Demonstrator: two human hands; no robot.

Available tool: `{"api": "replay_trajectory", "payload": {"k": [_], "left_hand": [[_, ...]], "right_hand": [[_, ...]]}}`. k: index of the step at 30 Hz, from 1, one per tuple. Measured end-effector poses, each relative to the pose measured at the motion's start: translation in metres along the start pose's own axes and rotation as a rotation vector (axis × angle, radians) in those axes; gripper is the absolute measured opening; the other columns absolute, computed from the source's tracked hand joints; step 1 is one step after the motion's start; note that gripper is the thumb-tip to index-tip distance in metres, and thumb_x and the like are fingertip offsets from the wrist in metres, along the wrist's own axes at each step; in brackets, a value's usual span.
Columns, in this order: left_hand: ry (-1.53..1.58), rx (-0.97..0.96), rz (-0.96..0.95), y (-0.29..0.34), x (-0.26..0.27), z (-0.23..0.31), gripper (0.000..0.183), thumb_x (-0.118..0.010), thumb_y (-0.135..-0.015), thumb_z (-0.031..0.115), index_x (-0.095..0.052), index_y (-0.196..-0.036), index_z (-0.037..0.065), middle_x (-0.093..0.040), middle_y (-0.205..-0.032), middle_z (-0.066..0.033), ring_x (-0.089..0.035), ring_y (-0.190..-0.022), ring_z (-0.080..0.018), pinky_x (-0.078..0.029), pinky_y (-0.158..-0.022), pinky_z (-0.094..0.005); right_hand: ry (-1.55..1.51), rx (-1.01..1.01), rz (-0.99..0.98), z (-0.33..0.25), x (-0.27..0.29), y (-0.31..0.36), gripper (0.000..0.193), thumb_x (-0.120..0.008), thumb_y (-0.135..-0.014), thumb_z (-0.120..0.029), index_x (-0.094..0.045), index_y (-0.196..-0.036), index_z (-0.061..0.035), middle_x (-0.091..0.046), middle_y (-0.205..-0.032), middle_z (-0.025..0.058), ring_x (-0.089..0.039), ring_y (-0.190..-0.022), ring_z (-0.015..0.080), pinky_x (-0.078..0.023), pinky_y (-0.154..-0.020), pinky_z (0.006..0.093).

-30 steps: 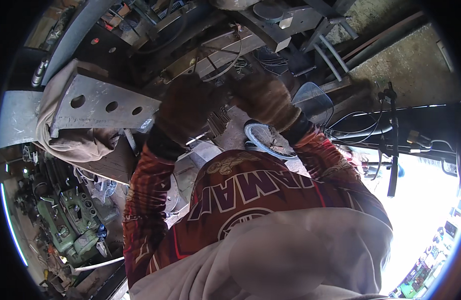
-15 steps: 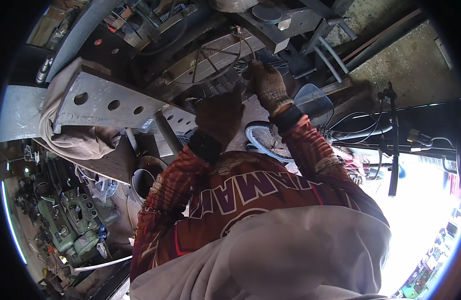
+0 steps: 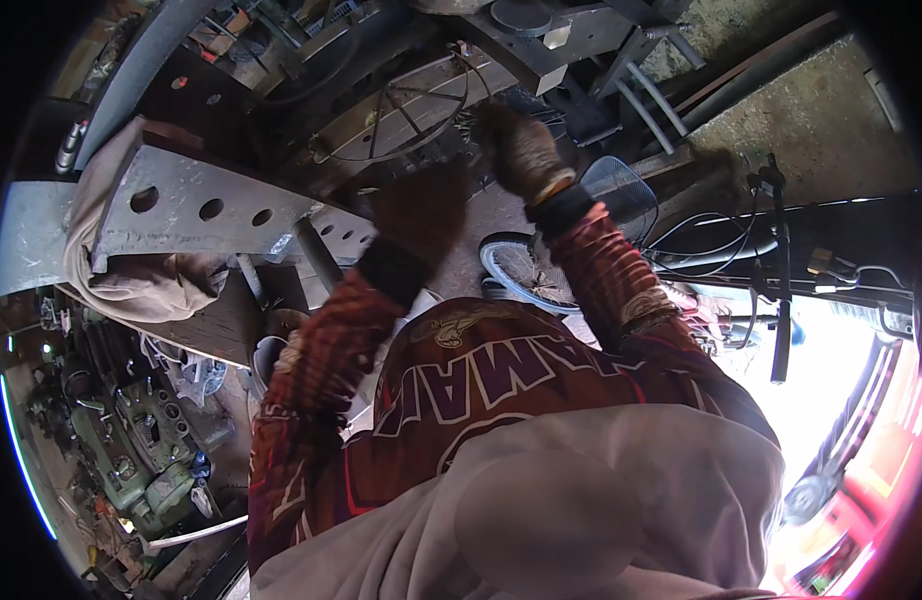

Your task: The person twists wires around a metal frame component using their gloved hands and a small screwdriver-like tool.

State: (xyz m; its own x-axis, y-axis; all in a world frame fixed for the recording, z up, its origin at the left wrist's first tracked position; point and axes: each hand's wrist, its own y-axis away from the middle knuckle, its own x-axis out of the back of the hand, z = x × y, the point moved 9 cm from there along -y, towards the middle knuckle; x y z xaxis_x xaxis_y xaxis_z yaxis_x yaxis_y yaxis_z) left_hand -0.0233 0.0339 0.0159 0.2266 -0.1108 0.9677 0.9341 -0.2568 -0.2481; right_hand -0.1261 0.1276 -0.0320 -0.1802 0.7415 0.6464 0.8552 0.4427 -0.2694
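My left hand point(image 3: 421, 208), in a dark brown work glove, is a little blurred in front of my chest; its fingers are lost in shadow. Just to its right is my right hand point(image 3: 523, 158), in a lighter knit glove, its fingers curled closed. Whatever it may hold is hidden by the glove and the dark. A loose bundle of thin wire point(image 3: 467, 122) shows beside the right fingertips. Beyond both hands lies a thin metal ring with spokes point(image 3: 413, 118), against a flat metal bar point(image 3: 366, 128).
On the left, a grey steel beam with round holes point(image 3: 181, 205) has a beige cloth point(image 3: 156, 290) around its end. A mesh basket point(image 3: 621, 195) and blue-rimmed round object point(image 3: 526, 275) lie near my right forearm. Cables point(image 3: 706, 250) hang at right; green machinery point(image 3: 131, 440) stands lower left.
The whole view has shifted slightly. My left hand has moved a little left, and my right hand has turned slightly, still curled. A red vehicle now shows at the lower right.
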Motion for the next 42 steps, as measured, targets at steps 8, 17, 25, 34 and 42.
{"api": "replay_trajectory", "payload": {"k": [8,17,25,34,42], "left_hand": [[0.129,0.178,-0.102,-0.01,-0.009,0.014,0.015,-0.055,-0.094,0.02,-0.067,-0.099,0.011,-0.072,-0.087,-0.0103,-0.073,-0.081,-0.0302,-0.057,-0.067,-0.0459],[-0.073,0.097,0.1,0.044,0.024,-0.031,0.021,-0.058,-0.092,0.02,-0.068,-0.108,0.012,-0.07,-0.083,-0.0069,-0.071,-0.075,-0.0258,-0.055,-0.065,-0.0431],[0.091,0.431,0.321,0.179,0.114,-0.069,0.028,-0.062,-0.089,0.012,-0.07,-0.115,0.007,-0.072,-0.095,-0.0066,-0.072,-0.083,-0.024,-0.058,-0.068,-0.036],[0.239,1.083,0.433,0.427,0.13,-0.129,0.022,-0.06,-0.101,0.015,-0.074,-0.115,0.006,-0.074,-0.093,-0.0084,-0.069,-0.081,-0.0135,-0.056,-0.073,-0.0299],[-0.046,1.177,0.15,0.451,0.089,-0.166,0.024,-0.06,-0.098,0.022,-0.071,-0.115,0.009,-0.073,-0.102,-0.0112,-0.069,-0.09,-0.0315,-0.055,-0.077,-0.0444]], "right_hand": [[-0.159,0.081,0.058,0.031,-0.005,-0.001,0.037,-0.065,-0.085,-0.011,-0.063,-0.121,-0.0068,-0.069,-0.104,0.0176,-0.067,-0.097,0.0368,-0.054,-0.083,0.0444],[0.297,0.27,0.226,-0.063,-0.008,0.026,0.049,-0.067,-0.088,-0.018,-0.057,-0.134,-0.0026,-0.068,-0.112,0.0207,-0.068,-0.093,0.0394,-0.055,-0.077,0.0488],[-0.949,-0.195,-0.238,-0.133,-0.06,0.055,0.028,-0.058,-0.102,-0.022,-0.062,-0.119,0.0004,-0.069,-0.083,0.0107,-0.066,-0.068,0.0209,-0.054,-0.061,0.0335],[-0.719,-0.413,-0.623,-0.139,-0.151,0.107,0.034,-0.057,-0.103,-0.029,-0.064,-0.122,-0.0016,-0.061,-0.083,0.0042,-0.057,-0.063,0.0113,-0.05,-0.058,0.0289],[-0.702,-0.356,-0.667,-0.158,-0.184,0.12,0.037,-0.063,-0.101,-0.034,-0.065,-0.117,-0.0011,-0.065,-0.081,0.0046,-0.061,-0.062,0.0105,-0.051,-0.058,0.0271]]}}
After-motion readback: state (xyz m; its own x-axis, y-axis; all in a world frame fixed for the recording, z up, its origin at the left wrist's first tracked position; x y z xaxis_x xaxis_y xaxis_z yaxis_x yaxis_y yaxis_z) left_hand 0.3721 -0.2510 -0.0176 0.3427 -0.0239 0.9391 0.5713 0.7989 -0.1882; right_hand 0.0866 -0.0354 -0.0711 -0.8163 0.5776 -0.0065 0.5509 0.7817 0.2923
